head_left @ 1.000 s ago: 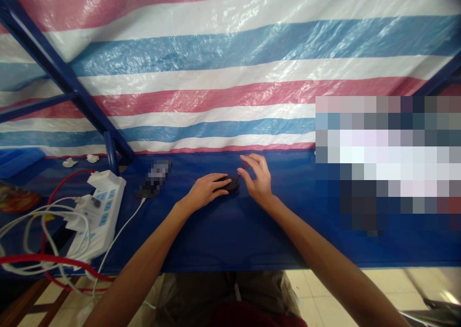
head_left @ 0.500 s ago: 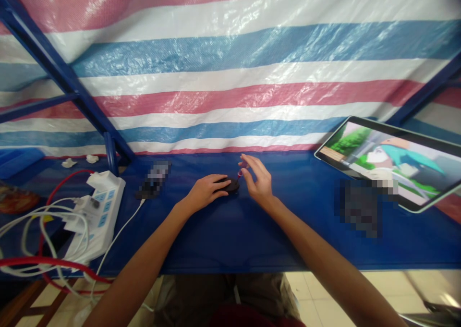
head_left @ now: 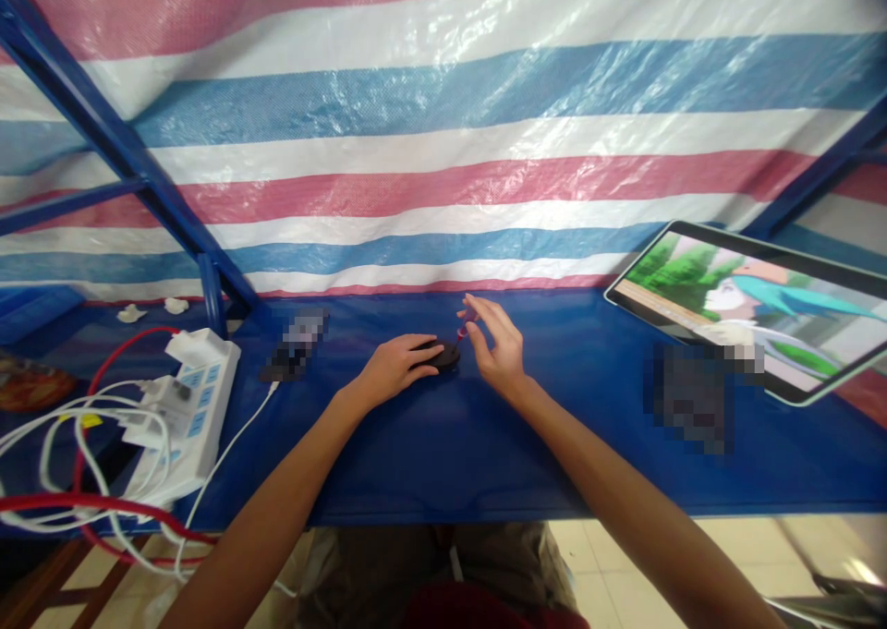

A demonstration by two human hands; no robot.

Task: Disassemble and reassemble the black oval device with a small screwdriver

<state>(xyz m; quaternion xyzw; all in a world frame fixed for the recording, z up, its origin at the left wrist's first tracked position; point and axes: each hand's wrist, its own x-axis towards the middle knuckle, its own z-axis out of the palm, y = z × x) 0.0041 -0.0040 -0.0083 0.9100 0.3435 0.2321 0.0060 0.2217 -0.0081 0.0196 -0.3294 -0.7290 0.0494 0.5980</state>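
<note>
In the middle of the blue tabletop lies a dark, rounded flat object (head_left: 445,356), its left part hidden under fingers. My left hand (head_left: 396,367) grips it from the left, fingers over the top and thumb along the near edge. My right hand (head_left: 500,347) stands on the other side, thumb and fingers curled around a small purple tool (head_left: 463,332) that resembles a little screwdriver. The tool slants down towards the right edge of the dark object. Whether its tip touches there is too small to tell.
To the left are a phone (head_left: 295,347) on a white cable and a white power strip (head_left: 200,407) with tangled red and white cords. A tablet (head_left: 755,306) leans at the right, behind a blurred dark item (head_left: 693,403). A striped plastic sheet (head_left: 443,176) hangs behind.
Both hands keep nearly the same place and grip. The picture on the tablet screen has changed.
</note>
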